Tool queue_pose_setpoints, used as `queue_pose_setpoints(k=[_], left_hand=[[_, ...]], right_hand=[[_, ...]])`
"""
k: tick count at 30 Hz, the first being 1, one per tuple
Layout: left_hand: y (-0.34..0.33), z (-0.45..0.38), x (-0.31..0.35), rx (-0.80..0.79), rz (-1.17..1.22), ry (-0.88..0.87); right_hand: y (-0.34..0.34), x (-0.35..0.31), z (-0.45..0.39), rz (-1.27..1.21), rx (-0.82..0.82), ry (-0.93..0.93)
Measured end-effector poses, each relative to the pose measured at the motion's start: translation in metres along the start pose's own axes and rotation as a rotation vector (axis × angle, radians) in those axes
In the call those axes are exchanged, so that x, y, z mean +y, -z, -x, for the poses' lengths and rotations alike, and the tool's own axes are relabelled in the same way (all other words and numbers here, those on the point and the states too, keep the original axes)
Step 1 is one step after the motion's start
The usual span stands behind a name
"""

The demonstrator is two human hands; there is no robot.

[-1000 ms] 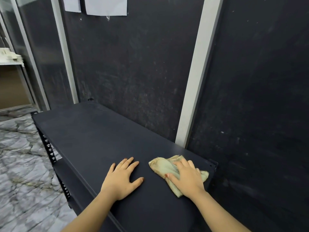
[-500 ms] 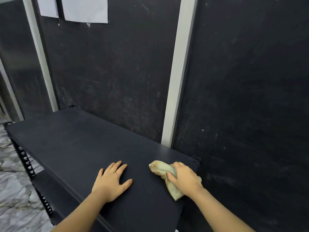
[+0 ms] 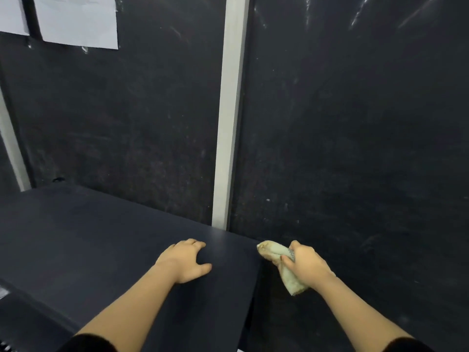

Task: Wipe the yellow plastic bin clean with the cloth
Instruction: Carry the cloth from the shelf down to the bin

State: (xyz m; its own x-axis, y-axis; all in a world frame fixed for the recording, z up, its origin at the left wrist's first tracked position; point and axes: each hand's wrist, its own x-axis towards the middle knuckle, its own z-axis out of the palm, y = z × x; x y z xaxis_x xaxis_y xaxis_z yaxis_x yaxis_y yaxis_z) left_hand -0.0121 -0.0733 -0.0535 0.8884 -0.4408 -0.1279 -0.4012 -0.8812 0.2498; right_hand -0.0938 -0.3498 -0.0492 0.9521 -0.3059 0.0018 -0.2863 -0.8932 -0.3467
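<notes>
My right hand (image 3: 307, 266) is closed around a crumpled pale green and yellowish cloth (image 3: 275, 251), held in the air just past the right end of the black shelf top (image 3: 88, 237). One end of the cloth sticks out toward the left, the other hangs below my fist. My left hand (image 3: 186, 261) rests palm down on the shelf top near its right end, fingers bent and holding nothing. No yellow plastic bin is in view.
A dark wall panel with a pale vertical post (image 3: 229, 110) stands right behind the shelf. Two white paper sheets (image 3: 78, 20) hang on the wall at the upper left. A lower shelf level (image 3: 25, 323) shows at the bottom left.
My right hand has gathered the cloth off the shelf top and carried it right, past the shelf's end. The view has swung to the right; my left fingers have curled.
</notes>
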Motion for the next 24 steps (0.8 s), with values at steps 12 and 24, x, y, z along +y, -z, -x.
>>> queue_pose_setpoints(k=[12,24], left_hand=[[-0.009,-0.028,0.129,-0.219,-0.100,-0.318],[-0.039,-0.018,0.190,-0.292,-0.192,-0.434]], right_hand=[[0.020,0.066,0.048,0.058,-0.035,-0.279],[0.019,0.130,0.102,0.040,-0.031,-0.416]])
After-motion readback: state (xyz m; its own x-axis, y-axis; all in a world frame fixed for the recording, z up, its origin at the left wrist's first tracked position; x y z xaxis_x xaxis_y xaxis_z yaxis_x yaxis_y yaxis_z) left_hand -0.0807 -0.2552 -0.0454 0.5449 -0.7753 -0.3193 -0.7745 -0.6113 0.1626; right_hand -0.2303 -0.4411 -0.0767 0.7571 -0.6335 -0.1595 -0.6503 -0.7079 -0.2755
